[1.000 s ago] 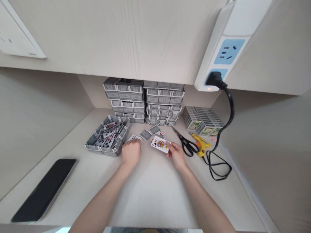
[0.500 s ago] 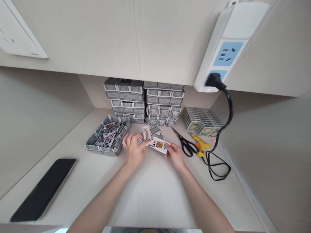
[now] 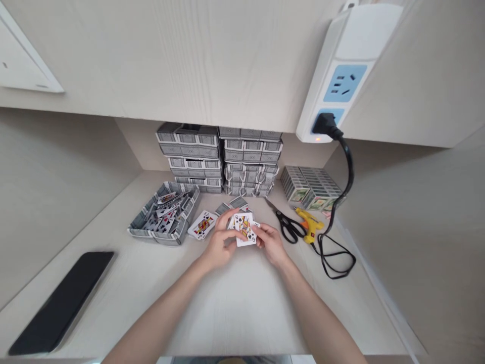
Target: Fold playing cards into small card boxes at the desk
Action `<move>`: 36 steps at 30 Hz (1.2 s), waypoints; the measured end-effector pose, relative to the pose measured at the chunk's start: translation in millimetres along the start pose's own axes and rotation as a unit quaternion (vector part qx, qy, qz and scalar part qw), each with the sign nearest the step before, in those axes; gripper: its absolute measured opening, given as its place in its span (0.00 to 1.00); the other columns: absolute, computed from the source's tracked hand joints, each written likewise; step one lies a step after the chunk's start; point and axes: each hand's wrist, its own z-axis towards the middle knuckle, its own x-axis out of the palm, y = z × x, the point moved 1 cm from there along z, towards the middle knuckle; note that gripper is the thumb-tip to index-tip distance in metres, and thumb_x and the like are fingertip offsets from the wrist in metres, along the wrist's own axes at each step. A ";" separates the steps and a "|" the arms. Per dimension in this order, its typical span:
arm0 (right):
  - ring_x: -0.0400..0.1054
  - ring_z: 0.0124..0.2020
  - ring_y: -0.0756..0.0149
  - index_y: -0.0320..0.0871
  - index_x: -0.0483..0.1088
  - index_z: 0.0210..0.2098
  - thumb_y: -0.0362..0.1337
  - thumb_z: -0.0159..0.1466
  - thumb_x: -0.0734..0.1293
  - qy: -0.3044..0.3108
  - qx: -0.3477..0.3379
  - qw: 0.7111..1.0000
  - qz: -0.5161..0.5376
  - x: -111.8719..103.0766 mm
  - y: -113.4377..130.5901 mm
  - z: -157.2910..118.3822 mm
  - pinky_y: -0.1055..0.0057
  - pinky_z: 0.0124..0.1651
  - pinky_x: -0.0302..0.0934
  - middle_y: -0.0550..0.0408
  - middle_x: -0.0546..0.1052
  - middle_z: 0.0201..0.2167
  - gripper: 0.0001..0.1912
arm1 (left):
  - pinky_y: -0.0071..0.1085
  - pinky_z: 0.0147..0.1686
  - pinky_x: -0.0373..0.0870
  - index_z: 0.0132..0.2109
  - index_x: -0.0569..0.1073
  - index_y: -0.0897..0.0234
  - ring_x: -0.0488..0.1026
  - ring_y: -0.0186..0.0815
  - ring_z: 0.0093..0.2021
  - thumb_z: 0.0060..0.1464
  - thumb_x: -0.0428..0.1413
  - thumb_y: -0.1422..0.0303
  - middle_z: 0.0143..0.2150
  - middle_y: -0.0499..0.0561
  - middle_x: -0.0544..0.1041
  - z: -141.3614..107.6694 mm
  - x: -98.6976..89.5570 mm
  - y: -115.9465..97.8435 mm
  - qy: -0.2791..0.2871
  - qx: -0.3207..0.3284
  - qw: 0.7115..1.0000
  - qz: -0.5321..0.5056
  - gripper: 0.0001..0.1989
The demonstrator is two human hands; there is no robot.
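Note:
A queen playing card [image 3: 244, 230] is held up face toward me between my two hands, with at least one more card showing behind it. My right hand [image 3: 270, 242] pinches the right side, thumb on the face. My left hand [image 3: 220, 246] has its fingers closed at the card's left edge and lower corner. Left of that hand, a small face-up pile of playing cards [image 3: 203, 224] lies on the desk, a face card on top. Beyond my hands lie a few grey-backed cards [image 3: 223, 208], partly covered by my left fingers.
A box of folded cards [image 3: 154, 236] holding loose cards stands left. Stacked grey boxes [image 3: 195, 150] fill the back. Black-handled scissors [image 3: 290, 226], a yellow glue gun [image 3: 311, 225] with looped cord, and card packs [image 3: 312, 187] sit right. A dark phone-like slab [image 3: 62, 302] lies front left.
My left hand has come right from over the small pile to the held cards. A queen now fronts them where a king showed, turned more upright. The view has shifted slightly.

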 end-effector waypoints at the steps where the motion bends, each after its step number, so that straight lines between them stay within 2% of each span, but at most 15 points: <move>1: 0.52 0.13 0.78 0.39 0.67 0.21 0.47 0.49 0.69 0.000 -0.001 1.000 0.000 -0.4 -0.3 0.1 0.78 0.16 0.43 0.63 0.63 0.11 0.16 | 0.43 0.58 0.51 0.35 0.76 0.60 0.53 0.42 0.60 0.43 0.49 0.82 0.61 0.50 0.56 1.1 -1.8 1.9 0.008 -0.009 0.999 -0.052 0.17; 4: 0.51 0.13 0.78 0.39 0.69 0.24 0.46 0.50 0.69 0.002 -0.004 1.000 -0.004 -1.4 -1.0 0.8 0.78 0.16 0.42 0.63 0.64 0.11 0.15 | 0.40 0.51 0.63 0.47 0.70 0.63 0.63 0.40 0.54 0.46 0.48 0.77 0.57 0.56 0.62 4.8 -3.0 12.0 -0.003 -0.087 0.975 -0.205 0.19; 7: 0.53 0.14 0.78 0.39 0.70 0.25 0.46 0.48 0.70 0.011 -0.001 1.000 -0.006 0.3 -0.5 0.9 0.78 0.17 0.45 0.62 0.66 0.13 0.15 | 0.35 0.38 0.71 0.50 0.66 0.66 0.73 0.37 0.40 0.47 0.53 0.69 0.49 0.58 0.70 7.3 0.8 24.2 -0.035 -0.198 0.945 -0.259 0.21; 11: 0.63 0.21 0.71 0.40 0.71 0.26 0.47 0.46 0.71 0.020 0.011 1.000 0.020 3.8 1.0 0.2 0.75 0.23 0.55 0.58 0.73 0.21 0.16 | 0.32 0.30 0.73 0.45 0.69 0.68 0.74 0.36 0.32 0.41 0.59 0.64 0.39 0.55 0.75 7.1 6.4 32.6 -0.040 -0.306 0.907 -0.287 0.22; 14: 0.59 0.17 0.74 0.40 0.71 0.26 0.47 0.46 0.71 0.016 -0.005 1.000 -0.004 4.2 2.0 0.4 0.77 0.20 0.51 0.59 0.71 0.18 0.16 | 0.33 0.25 0.73 0.35 0.71 0.69 0.74 0.36 0.29 0.38 0.60 0.62 0.32 0.52 0.77 5.6 8.7 32.5 -0.025 -0.362 0.873 -0.325 0.17; 18: 0.49 0.12 0.79 0.39 0.72 0.26 0.46 0.46 0.71 0.014 -0.015 0.999 -0.037 5.6 2.9 0.7 0.78 0.15 0.41 0.62 0.66 0.13 0.16 | 0.30 0.21 0.72 0.28 0.70 0.68 0.73 0.35 0.24 0.35 0.61 0.60 0.25 0.49 0.76 5.3 7.7 31.1 -0.050 -0.376 0.875 -0.301 0.16; 25: 0.52 0.14 0.78 0.39 0.72 0.29 0.44 0.44 0.72 0.009 -0.010 0.999 -0.032 4.9 -1.1 1.6 0.79 0.16 0.42 0.59 0.71 0.18 0.17 | 0.30 0.22 0.72 0.25 0.72 0.68 0.72 0.34 0.23 0.35 0.60 0.56 0.23 0.47 0.76 5.8 7.5 31.4 -0.047 -0.376 0.884 -0.274 0.17; 30: 0.52 0.15 0.78 0.39 0.72 0.29 0.43 0.44 0.72 0.015 -0.015 0.999 -0.034 3.8 -1.7 2.1 0.79 0.16 0.42 0.58 0.72 0.20 0.16 | 0.30 0.22 0.73 0.24 0.72 0.68 0.72 0.34 0.23 0.35 0.60 0.55 0.22 0.46 0.74 5.0 9.6 34.2 -0.052 -0.379 0.881 -0.279 0.17; 36: 0.55 0.15 0.77 0.40 0.72 0.30 0.43 0.45 0.72 0.016 -0.013 0.999 -0.025 3.7 -3.5 2.6 0.79 0.16 0.45 0.57 0.73 0.21 0.16 | 0.29 0.20 0.72 0.22 0.71 0.68 0.70 0.33 0.21 0.36 0.58 0.53 0.20 0.46 0.73 4.6 11.0 37.7 -0.051 -0.374 0.891 -0.253 0.20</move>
